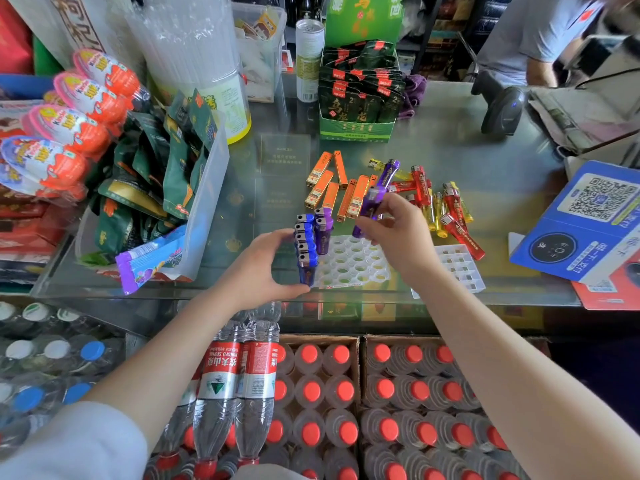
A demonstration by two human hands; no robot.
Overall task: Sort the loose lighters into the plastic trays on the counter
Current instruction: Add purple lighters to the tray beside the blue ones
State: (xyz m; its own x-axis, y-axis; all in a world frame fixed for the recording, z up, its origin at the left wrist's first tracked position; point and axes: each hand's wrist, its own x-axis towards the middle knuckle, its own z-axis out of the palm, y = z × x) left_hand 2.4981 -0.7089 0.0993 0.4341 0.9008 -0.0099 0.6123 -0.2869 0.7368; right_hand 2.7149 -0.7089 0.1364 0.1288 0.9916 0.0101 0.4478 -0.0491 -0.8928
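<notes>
A white plastic tray with round holes lies on the glass counter in front of me. Several blue lighters and two purple lighters stand upright along its left side. My left hand curls around the tray's left end beside the blue lighters, thumb at the front corner. My right hand grips a few purple lighters above the tray's far right. Loose orange lighters lie behind the tray; red lighters and yellow lighters lie to the right. A second white tray sits at right.
A clear bin of green snack packets stands left of the tray. A green display box and a can stand behind. A barcode scanner and a blue QR sign are at right. Water bottles sit below the counter.
</notes>
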